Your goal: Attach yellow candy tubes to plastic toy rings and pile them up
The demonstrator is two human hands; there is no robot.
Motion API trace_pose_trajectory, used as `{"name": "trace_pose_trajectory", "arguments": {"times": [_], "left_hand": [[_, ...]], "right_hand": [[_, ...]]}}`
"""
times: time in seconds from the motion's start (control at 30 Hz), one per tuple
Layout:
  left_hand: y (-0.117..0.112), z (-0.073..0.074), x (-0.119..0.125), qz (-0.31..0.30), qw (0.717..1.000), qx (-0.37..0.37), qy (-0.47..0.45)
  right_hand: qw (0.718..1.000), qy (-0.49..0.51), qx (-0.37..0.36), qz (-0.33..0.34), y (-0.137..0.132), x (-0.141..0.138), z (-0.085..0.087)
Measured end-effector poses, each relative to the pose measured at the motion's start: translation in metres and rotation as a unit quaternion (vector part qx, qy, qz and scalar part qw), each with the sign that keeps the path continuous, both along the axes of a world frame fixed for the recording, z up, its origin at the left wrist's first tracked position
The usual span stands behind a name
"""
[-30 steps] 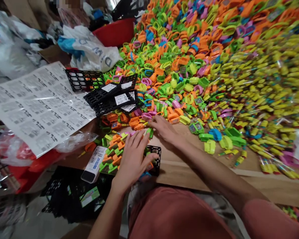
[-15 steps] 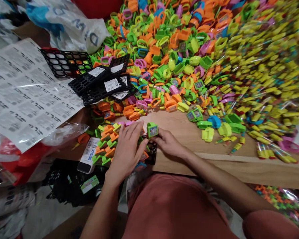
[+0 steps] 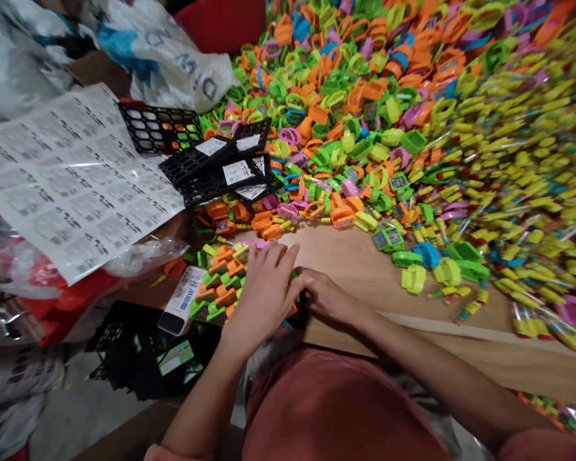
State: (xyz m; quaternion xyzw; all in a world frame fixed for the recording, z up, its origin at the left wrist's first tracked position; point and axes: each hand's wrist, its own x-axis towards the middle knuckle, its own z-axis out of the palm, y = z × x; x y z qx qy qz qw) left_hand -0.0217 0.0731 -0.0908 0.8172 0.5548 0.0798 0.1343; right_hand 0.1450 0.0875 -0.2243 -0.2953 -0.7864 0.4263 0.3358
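On the tabletop (image 3: 355,256), toy rows (image 3: 225,296) are part-covered by the spread left hand (image 3: 266,288) — at their right end the right hand (image 3: 325,294) is curled, but whether anything is pinched cannot be told.

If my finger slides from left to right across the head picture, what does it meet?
Printed white sheet, white thing with blue writing, left hand, right hand, loose blue plastic piece, big yellow pile.

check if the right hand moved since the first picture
Yes: judged against the labelled black trays, the right hand has drawn back toward the person's body, now close beside the left hand.
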Motion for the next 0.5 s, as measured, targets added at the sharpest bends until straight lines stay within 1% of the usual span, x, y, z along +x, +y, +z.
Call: {"name": "trace_pose_trajectory", "arguments": {"times": [0.1, 0.13, 0.17, 0.2, 0.27, 0.33, 0.4, 0.43, 0.5], "left_hand": [[0.002, -0.002, 0.000, 0.018, 1.000, 0.008, 0.004], [0.002, -0.004, -0.001, 0.019, 1.000, 0.009, -0.005], [0.001, -0.005, -0.002, 0.018, 1.000, 0.010, -0.015], [0.000, -0.007, -0.003, 0.016, 0.999, 0.012, -0.025], [-0.003, -0.009, -0.007, 0.013, 0.999, 0.022, -0.039], [-0.005, -0.011, -0.009, 0.014, 0.999, 0.029, -0.044], [-0.008, -0.012, -0.013, 0.017, 0.998, 0.029, -0.048], [-0.008, -0.013, -0.015, 0.016, 0.998, 0.027, -0.051], [-0.009, -0.014, -0.020, 0.011, 0.998, 0.024, -0.057]], "right_hand": [[0.995, -0.010, -0.073, 0.064, 0.021, 0.006, 0.019], [0.995, -0.017, -0.076, 0.068, 0.031, 0.007, 0.025], [0.996, -0.025, -0.061, 0.057, 0.043, 0.006, 0.029], [0.998, -0.036, -0.028, 0.034, 0.055, 0.004, 0.031], [0.994, -0.077, 0.059, -0.042, 0.078, -0.006, 0.032], [0.973, -0.156, 0.129, -0.111, 0.097, -0.019, 0.027], [0.944, -0.236, 0.165, -0.159, 0.107, -0.026, 0.022], [0.933, -0.262, 0.177, -0.174, 0.108, -0.027, 0.019], [0.918, -0.288, 0.196, -0.191, 0.103, -0.020, 0.015]]}}
